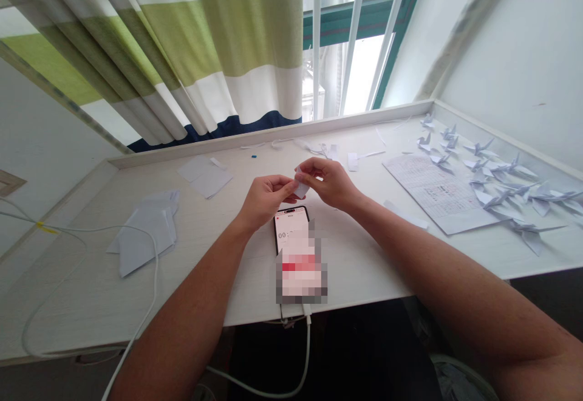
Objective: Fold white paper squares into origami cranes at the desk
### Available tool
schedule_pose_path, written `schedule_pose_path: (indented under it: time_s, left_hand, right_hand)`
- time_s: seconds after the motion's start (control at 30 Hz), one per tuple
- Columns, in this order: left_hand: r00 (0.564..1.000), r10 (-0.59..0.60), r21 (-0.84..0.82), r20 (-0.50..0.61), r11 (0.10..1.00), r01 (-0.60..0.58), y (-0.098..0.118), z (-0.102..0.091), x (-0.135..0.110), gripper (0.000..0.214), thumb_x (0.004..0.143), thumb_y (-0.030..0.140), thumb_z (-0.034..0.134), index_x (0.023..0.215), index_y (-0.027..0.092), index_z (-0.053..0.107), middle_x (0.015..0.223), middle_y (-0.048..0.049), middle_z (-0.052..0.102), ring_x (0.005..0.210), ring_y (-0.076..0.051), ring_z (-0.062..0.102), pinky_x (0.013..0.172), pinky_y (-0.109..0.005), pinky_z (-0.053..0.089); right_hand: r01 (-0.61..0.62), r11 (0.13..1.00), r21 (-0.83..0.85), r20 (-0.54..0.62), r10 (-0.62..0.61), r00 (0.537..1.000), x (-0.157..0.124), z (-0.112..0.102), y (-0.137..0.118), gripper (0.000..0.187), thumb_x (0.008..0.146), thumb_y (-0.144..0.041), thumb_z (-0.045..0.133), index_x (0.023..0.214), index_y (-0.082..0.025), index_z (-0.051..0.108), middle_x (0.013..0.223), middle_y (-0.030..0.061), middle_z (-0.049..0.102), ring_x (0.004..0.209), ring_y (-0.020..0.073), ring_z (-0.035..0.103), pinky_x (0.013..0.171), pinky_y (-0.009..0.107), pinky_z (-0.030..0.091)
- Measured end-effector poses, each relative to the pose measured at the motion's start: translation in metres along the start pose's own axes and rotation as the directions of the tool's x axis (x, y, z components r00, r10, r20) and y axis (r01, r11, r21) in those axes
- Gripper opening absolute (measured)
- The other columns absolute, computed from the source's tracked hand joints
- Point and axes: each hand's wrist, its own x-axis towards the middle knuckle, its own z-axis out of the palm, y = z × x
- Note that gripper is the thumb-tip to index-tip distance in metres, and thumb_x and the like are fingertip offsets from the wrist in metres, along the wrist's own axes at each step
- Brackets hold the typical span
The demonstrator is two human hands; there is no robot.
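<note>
A small folded piece of white paper (pixel 301 189) is pinched between my two hands, above the middle of the white desk. My left hand (pixel 269 197) grips its left side with thumb and fingers. On its right and upper edge, my right hand (pixel 328 181) holds it with thumb and forefinger. The fingers cover part of the paper, so its full shape is hidden. Just below the hands lies a phone (pixel 291 225) with a timer-like display, partly blurred out. Several folded paper cranes (pixel 489 188) stand at the right of the desk.
A written sheet (pixel 437 191) lies beside the cranes. To the left are a stack of white paper (pixel 148 231) and loose sheets (pixel 207 176). A white cable (pixel 155 267) crosses the left side; another runs from the phone over the front edge. Paper scraps (pixel 353 161) lie near the back ledge.
</note>
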Motion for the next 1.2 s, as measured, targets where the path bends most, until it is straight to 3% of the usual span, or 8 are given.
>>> schedule_pose_path:
  time_s: [0.27, 0.57, 0.97, 1.2]
  left_hand:
    - [0.999, -0.002, 0.015, -0.035, 1.0, 0.002, 0.003, -0.0006, -0.0019, 0.049, 0.072, 0.057, 0.094, 0.091, 0.013, 0.083, 0.084, -0.0119, 0.083, 0.076, -0.023, 0.079, 0.076, -0.038, 0.066]
    - [1.0, -0.01, 0.04, -0.007, 0.999, 0.011, -0.0026, -0.0019, 0.0002, 0.049, 0.067, 0.056, 0.096, 0.088, 0.014, 0.084, 0.083, -0.011, 0.083, 0.073, -0.021, 0.077, 0.075, -0.037, 0.065]
    - [1.0, -0.026, 0.024, -0.002, 0.999, 0.026, 0.0013, -0.0023, -0.0004, 0.05, 0.068, 0.057, 0.096, 0.09, 0.014, 0.084, 0.086, -0.0119, 0.084, 0.079, -0.024, 0.079, 0.08, -0.041, 0.067]
    - [1.0, -0.026, 0.033, 0.007, 0.999, 0.026, 0.0018, -0.0019, -0.0011, 0.049, 0.07, 0.058, 0.095, 0.089, 0.014, 0.083, 0.085, -0.0114, 0.083, 0.078, -0.024, 0.079, 0.081, -0.042, 0.066]
  right_hand:
    - [-0.069, 0.988, 0.141, 0.004, 0.069, 0.998, 0.0004, -0.0022, -0.0051, 0.043, 0.097, -0.06, 0.07, 0.089, -0.018, 0.075, 0.081, 0.0032, 0.072, 0.074, 0.0157, 0.063, 0.07, 0.033, 0.054]
    - [-0.121, 0.982, 0.147, 0.04, 0.117, 0.992, 0.0019, -0.0041, -0.0015, 0.037, 0.091, -0.055, 0.079, 0.087, -0.018, 0.075, 0.079, 0.0027, 0.073, 0.072, 0.0153, 0.065, 0.07, 0.033, 0.055]
    - [-0.117, 0.989, 0.089, 0.063, 0.112, 0.992, 0.0007, -0.0035, -0.0027, 0.036, 0.094, -0.053, 0.073, 0.092, -0.018, 0.078, 0.081, 0.0039, 0.076, 0.075, 0.0165, 0.065, 0.07, 0.033, 0.054]
    - [-0.058, 0.997, -0.047, -0.013, 0.058, 0.998, -0.001, 0.0008, -0.0028, 0.027, 0.095, -0.043, 0.069, 0.086, -0.019, 0.075, 0.082, 0.0039, 0.076, 0.075, 0.0172, 0.065, 0.073, 0.034, 0.053]
